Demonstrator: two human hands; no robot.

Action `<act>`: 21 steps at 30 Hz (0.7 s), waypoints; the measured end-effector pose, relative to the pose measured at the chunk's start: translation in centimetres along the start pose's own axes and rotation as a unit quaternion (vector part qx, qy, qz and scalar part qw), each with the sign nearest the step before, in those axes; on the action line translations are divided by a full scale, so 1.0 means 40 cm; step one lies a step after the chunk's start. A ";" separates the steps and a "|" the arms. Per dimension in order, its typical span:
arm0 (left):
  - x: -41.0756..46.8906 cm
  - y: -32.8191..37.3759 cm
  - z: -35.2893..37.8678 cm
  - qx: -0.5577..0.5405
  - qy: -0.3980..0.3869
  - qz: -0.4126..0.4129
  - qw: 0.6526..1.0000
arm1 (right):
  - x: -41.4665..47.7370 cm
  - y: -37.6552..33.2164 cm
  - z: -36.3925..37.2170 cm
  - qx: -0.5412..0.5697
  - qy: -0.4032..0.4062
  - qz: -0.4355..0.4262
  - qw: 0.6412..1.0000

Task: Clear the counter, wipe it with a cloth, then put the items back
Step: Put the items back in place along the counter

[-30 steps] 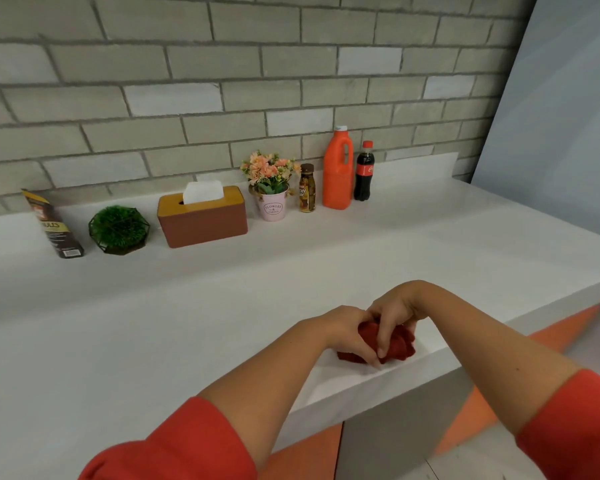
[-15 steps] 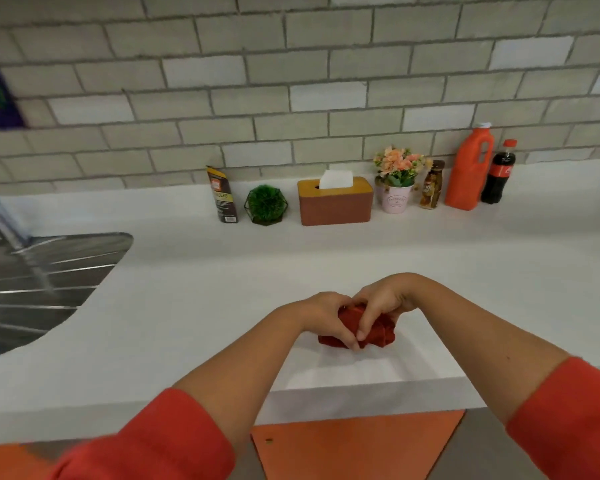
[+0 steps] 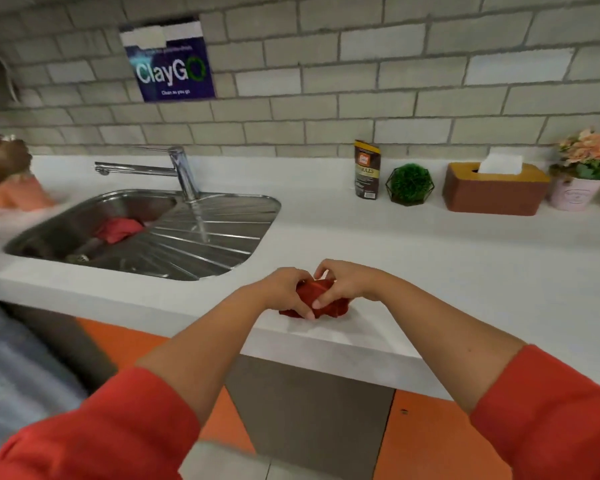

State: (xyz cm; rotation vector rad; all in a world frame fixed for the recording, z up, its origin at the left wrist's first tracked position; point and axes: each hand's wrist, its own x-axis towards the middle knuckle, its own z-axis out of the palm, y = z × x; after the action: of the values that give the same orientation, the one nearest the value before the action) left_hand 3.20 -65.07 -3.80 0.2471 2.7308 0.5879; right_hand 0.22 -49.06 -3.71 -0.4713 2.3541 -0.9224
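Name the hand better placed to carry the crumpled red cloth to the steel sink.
Left hand, likely: it and the right hand grip the crumpled red cloth, but the steel sink lies leftward.

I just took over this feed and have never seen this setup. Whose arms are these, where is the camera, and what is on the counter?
No machine here: a person wears one wide-angle camera on the head, looking down at their own bare hands. The left hand and right hand both grip a bunched red cloth near the front edge of the white counter. Along the wall stand a dark pouch, a green ball plant, a tissue box and a flower pot. On the left is a steel sink with a tap; a pinkish rag lies in its basin.
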 end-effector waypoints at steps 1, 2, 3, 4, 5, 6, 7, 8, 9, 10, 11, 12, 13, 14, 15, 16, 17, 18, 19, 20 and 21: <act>-0.006 -0.033 -0.014 -0.001 0.010 -0.012 1.000 | 0.022 -0.019 0.020 0.004 0.014 -0.010 1.000; -0.013 -0.064 -0.028 -0.004 0.018 -0.023 1.000 | 0.045 -0.038 0.038 0.005 0.025 -0.023 0.999; -0.019 -0.091 -0.042 -0.006 0.026 -0.033 0.999 | 0.067 -0.057 0.055 0.003 0.033 -0.039 0.999; -0.022 -0.116 -0.054 -0.005 0.035 -0.044 0.998 | 0.089 -0.073 0.069 -0.001 0.039 -0.056 0.998; -0.026 -0.139 -0.064 0.000 0.040 -0.055 0.998 | 0.108 -0.089 0.084 -0.003 0.043 -0.072 0.996; -0.028 -0.162 -0.074 0.007 0.041 -0.065 0.997 | 0.125 -0.104 0.097 -0.004 0.048 -0.087 0.995; -0.029 -0.184 -0.084 0.015 0.040 -0.073 0.996 | 0.142 -0.116 0.109 -0.005 0.056 -0.100 0.993; -0.028 -0.204 -0.093 0.023 0.037 -0.079 0.996 | 0.156 -0.127 0.122 -0.007 0.064 -0.111 0.992; -0.027 -0.224 -0.101 0.029 0.033 -0.082 0.996 | 0.169 -0.136 0.136 -0.009 0.070 -0.118 0.990; -0.024 -0.243 -0.109 0.036 0.030 -0.083 0.995 | 0.180 -0.145 0.149 -0.011 0.074 -0.121 0.990; -0.020 -0.261 -0.117 0.042 0.026 -0.084 0.995 | 0.189 -0.154 0.161 -0.017 0.077 -0.121 0.990; -0.017 -0.276 -0.124 0.048 0.019 -0.086 0.995 | 0.198 -0.163 0.171 -0.027 0.074 -0.119 0.990; -0.013 -0.291 -0.130 0.054 0.011 -0.087 0.995 | 0.205 -0.172 0.179 -0.041 0.066 -0.118 0.990; -0.008 -0.306 -0.137 0.060 -0.001 -0.088 0.994 | 0.211 -0.183 0.184 -0.062 0.059 -0.116 0.990; -0.002 -0.318 -0.146 0.065 -0.015 -0.086 0.994 | 0.219 -0.192 0.186 -0.086 0.053 -0.114 0.988; 0.004 -0.328 -0.156 0.069 -0.030 -0.083 0.994 | 0.225 -0.202 0.186 -0.106 0.051 -0.109 0.987; 0.014 -0.337 -0.168 0.072 -0.044 -0.078 0.993 | 0.234 -0.210 0.187 -0.116 0.052 -0.103 0.987; 0.023 -0.345 -0.181 0.079 -0.059 -0.074 0.992 | 0.240 -0.221 0.188 -0.119 0.053 -0.095 0.987; 0.030 -0.352 -0.192 0.086 -0.076 -0.070 0.991 | 0.247 -0.230 0.192 -0.120 0.054 -0.089 0.987; 0.036 -0.358 -0.203 0.096 -0.093 -0.067 0.989 | 0.252 -0.243 0.197 -0.125 0.054 -0.081 0.987; 0.043 -0.368 -0.211 0.105 -0.108 -0.064 0.986 | 0.261 -0.251 0.202 -0.130 0.052 -0.074 0.987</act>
State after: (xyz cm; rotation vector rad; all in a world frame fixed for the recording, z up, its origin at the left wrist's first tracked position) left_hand -2.84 -81.00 -3.32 0.1719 2.5718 0.2228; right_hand -1.79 -65.44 -5.41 -0.7244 2.5774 -0.7217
